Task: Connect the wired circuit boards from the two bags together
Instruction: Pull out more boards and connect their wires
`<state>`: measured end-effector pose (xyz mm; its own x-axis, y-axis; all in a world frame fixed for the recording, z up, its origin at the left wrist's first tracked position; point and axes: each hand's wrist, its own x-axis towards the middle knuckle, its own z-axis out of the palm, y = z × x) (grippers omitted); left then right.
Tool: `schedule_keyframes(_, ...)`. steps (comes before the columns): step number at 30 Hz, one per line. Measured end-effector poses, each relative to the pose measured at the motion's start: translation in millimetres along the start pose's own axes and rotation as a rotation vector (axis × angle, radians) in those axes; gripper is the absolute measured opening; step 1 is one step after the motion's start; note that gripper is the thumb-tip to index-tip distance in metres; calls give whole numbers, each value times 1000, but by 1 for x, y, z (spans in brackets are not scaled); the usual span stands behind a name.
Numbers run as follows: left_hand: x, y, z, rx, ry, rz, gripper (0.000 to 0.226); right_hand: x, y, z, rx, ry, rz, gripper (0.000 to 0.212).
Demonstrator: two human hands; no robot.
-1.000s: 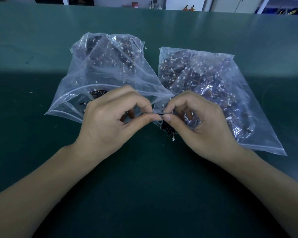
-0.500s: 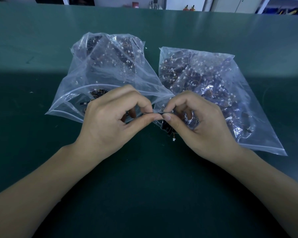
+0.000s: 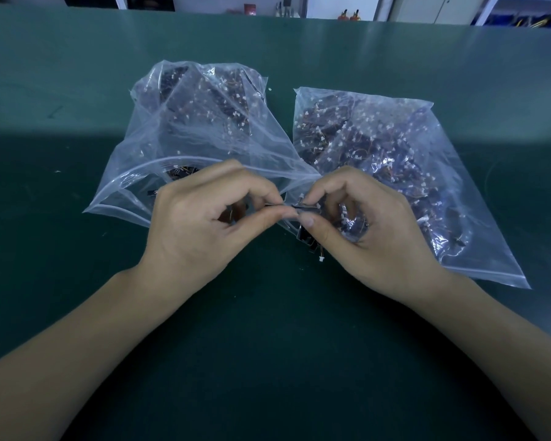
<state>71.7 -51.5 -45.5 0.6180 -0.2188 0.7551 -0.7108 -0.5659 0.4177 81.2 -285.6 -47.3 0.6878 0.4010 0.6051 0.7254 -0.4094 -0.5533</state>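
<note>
We've got both hands at frame centre, fingertips meeting. Left hand (image 3: 198,224) pinches one small board (image 3: 275,205) between thumb and index; right hand (image 3: 366,230) pinches the other board (image 3: 306,206) the same way. The boards lie end to end on a roughly horizontal left-right axis, touching or just apart; we can't tell if they've mated. Each hand is right on its own piece, so we'd judge the coming move a straight push inward along that axis. Left bag (image 3: 188,128) sits upper left of the hands, mouth open toward us; right bag (image 3: 411,160) upper right. A few loose boards (image 3: 304,238) lie on the counter (image 3: 268,345) under the right thumb.
</note>
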Motion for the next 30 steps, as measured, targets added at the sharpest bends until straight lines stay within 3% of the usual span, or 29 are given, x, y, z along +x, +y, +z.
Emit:
schedule_keyframes(4, 1, 0, -3, -4, 25, -36, 17, 0, 3, -5, -180, -39, 1, 39)
schedule_keyframes(12, 1, 1, -2, -42, -52, 62, 7, 2, 9, -8, -135, 82, 77, 44)
schedule_keyframes(21, 0, -6, 4, 106, -139, 144, 11, 4, 13, -11, -96, 165, -3, 20)
schedule_keyframes(30, 4, 0, 16, 428, -72, 396, 19, 2, 8, -4, -19, 167, -3, 21)
